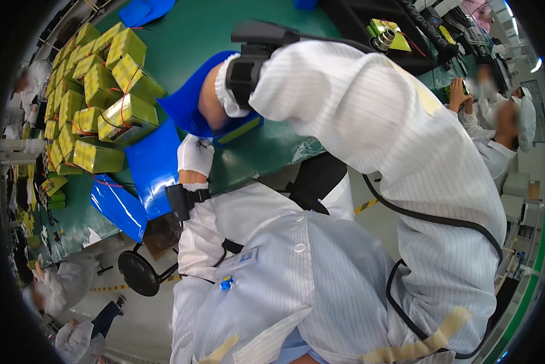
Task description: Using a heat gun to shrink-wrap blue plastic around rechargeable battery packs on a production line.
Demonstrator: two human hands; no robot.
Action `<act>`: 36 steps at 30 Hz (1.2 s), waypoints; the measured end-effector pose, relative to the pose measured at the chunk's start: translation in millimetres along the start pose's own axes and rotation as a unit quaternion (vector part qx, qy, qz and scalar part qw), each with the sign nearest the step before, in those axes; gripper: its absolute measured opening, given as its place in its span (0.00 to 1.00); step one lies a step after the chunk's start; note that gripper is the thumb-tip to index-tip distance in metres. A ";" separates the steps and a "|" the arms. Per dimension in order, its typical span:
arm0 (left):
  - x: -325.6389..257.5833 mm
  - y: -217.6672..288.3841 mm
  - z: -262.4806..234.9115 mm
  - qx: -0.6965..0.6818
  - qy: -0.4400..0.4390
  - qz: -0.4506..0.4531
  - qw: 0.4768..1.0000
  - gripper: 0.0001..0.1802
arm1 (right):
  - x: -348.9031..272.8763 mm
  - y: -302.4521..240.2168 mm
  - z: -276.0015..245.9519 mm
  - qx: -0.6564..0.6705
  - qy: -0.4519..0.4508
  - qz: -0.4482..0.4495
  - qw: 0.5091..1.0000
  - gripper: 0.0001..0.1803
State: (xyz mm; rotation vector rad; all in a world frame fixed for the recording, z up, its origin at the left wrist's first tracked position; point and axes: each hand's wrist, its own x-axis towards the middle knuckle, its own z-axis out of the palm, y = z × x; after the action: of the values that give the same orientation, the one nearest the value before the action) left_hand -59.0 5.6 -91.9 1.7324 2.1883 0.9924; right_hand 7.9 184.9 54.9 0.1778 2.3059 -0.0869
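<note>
I see my gloved left hand (195, 154) resting on a blue sheet (153, 167) at the green desk (187, 36) edge; its fingers I cannot tell. My right hand (208, 100) grips a blue sleeve (190, 112). Yellow packs (96, 91) crowd left.

A single head-worn fisheye view looks steeply down along the person's own body, so the white striped coat fills the lower and right half of the picture, very near the lens. Past the chest and raised arms, the view faces forward and down onto the green worktop (181, 42), which runs from the upper middle to the left edge and sits at middle distance. The wide lens bends the worktop's edge and the floor lines toward the dark round rim. At the far right and lower left margins, other seated people show small and distant. No second view shares this scene.
</note>
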 end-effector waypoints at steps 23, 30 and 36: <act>-13.7 -8.2 18.9 -0.642 -0.010 -0.270 0.718 0.12 | -72.7 27.2 159.4 0.682 0.364 -0.051 0.632 0.52; -34.3 80.8 11.6 -0.676 -0.079 -0.408 0.609 0.10 | -35.9 74.9 175.3 0.770 0.429 -0.095 0.463 0.45; 37.3 35.1 -20.5 -0.454 0.067 -0.215 0.862 0.26 | -46.2 -36.2 206.2 0.694 0.561 -0.036 0.450 0.64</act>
State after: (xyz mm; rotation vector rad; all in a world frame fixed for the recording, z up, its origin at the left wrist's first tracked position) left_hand -53.1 35.2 -45.8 0.7218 1.5791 1.6495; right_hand 183.3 119.9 -49.8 1.2614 2.6074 -2.6468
